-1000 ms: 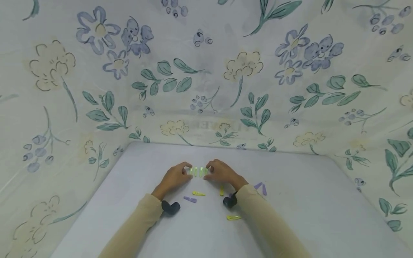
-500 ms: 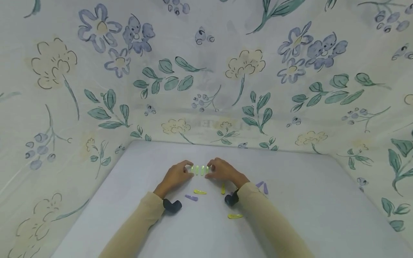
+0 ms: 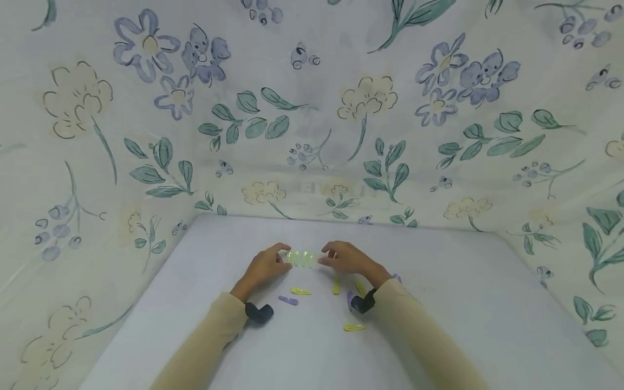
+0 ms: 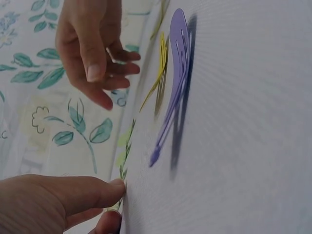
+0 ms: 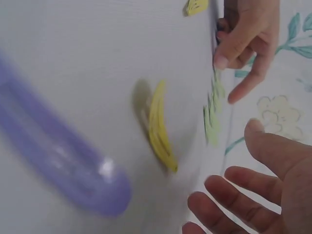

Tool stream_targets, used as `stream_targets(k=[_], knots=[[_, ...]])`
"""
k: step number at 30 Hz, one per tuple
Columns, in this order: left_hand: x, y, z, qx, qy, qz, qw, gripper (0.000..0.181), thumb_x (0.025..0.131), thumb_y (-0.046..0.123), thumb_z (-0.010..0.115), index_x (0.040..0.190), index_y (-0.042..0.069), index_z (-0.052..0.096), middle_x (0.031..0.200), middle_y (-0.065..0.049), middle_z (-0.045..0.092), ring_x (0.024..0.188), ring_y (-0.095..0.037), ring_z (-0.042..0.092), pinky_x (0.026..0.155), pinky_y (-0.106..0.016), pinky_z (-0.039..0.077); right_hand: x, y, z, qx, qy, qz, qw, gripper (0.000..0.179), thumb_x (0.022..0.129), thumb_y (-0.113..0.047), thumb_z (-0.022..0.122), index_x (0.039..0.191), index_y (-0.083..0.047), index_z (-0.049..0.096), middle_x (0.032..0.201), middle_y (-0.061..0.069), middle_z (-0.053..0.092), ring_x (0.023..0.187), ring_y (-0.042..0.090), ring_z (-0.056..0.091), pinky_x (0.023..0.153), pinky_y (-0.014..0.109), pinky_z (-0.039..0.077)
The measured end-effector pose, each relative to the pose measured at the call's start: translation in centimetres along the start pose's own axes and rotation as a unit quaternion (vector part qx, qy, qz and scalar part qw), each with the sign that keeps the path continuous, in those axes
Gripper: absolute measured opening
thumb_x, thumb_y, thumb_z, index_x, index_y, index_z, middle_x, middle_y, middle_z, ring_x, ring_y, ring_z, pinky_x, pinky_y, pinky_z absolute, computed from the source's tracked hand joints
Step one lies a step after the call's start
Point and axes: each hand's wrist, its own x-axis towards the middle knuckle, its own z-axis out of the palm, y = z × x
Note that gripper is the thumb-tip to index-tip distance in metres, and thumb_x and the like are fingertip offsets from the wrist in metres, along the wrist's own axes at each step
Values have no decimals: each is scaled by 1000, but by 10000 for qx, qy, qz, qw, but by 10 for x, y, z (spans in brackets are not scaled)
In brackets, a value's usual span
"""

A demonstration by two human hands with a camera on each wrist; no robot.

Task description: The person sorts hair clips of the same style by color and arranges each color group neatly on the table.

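Several light green snap hair clips (image 3: 304, 259) stand in an upright row at the middle of the table. My left hand (image 3: 265, 265) pinches the leftmost green clip (image 3: 289, 257) end to end between thumb and index finger. To the right of the row, my right hand (image 3: 348, 259) holds nothing, its fingers spread apart from the clips. In the right wrist view its fingers and thumb are extended, with the green clips (image 5: 212, 112) beyond them.
Nearer the body lie yellow clips (image 3: 300, 291) and purple clips (image 3: 288, 300), scattered on the white table (image 3: 292, 352). Another purple clip (image 3: 349, 299) lies beside the right wrist's black camera (image 3: 363, 302). A floral cloth (image 3: 312, 135) rises behind the table.
My right hand has let go of the rightmost green clip and moved a little right, its fingers parting from the row. The left hand stays at the leftmost clip.
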Motion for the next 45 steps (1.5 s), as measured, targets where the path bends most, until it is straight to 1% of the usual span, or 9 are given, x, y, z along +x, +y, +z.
stream_targets(k=[9,14,18,23,27,30,34,41,45], knots=[[5,-8,-4,-127,-20,40,9999,52,89,29,74,137,22,57,91,-2,64,76,-17,57,66,-30,44,-45,18,-17,86,596,-354,9976,30,95,-25,68,119,-8,69,100,0,67,91,15,59,81,32,52],[8,-13,-13,-269,-160,-14,9995,52,90,31,73,138,20,56,95,-5,64,80,-19,58,67,-30,45,-68,30,-22,136,615,-541,9965,27,93,-16,71,118,-7,70,98,-1,67,89,14,58,77,27,52],[7,-13,-19,-285,9,-83,9996,45,93,32,70,133,17,58,92,-6,61,76,-19,56,64,-29,44,-82,43,-16,117,479,-514,9975,28,92,-13,71,120,-9,69,99,-4,66,88,11,58,76,25,51],[-10,3,-22,-50,178,-44,9998,28,93,31,70,113,11,65,83,-5,59,71,-18,53,61,-28,42,-96,56,-6,70,242,-316,9992,35,91,-14,72,125,-12,67,101,-5,64,89,10,58,80,28,52],[-34,24,-17,521,-181,43,9985,21,92,29,71,94,9,68,77,-2,59,70,-16,52,60,-28,41,-102,62,-2,99,49,-161,9998,45,88,-17,75,131,-15,64,107,-5,62,93,10,57,83,30,52],[-51,39,-11,995,-501,54,9938,23,92,30,72,88,8,69,74,0,59,69,-15,52,59,-27,41,-106,65,0,88,-24,-131,9999,48,88,-18,76,133,-16,63,109,-5,60,94,10,56,83,29,51],[-67,53,-1,1264,-594,69,9902,24,90,28,74,84,5,68,73,-1,58,67,-15,52,59,-27,42,-108,71,3,45,17,-323,9995,44,88,-21,76,131,-17,64,109,-7,59,94,8,56,83,27,51],[-73,65,14,1164,-321,519,9913,23,89,22,75,75,6,64,68,-2,54,63,-14,49,56,-27,40,-108,74,3,-16,189,-671,9976,42,88,-26,76,127,-15,66,107,-6,58,90,7,55,80,23,48],[-69,70,18,1094,-242,813,9904,16,88,18,75,86,3,70,76,-2,58,70,-14,50,62,-28,44,-107,73,-1,-52,278,-545,9981,42,86,-25,78,126,-16,67,106,-6,58,90,8,54,79,25,47]])
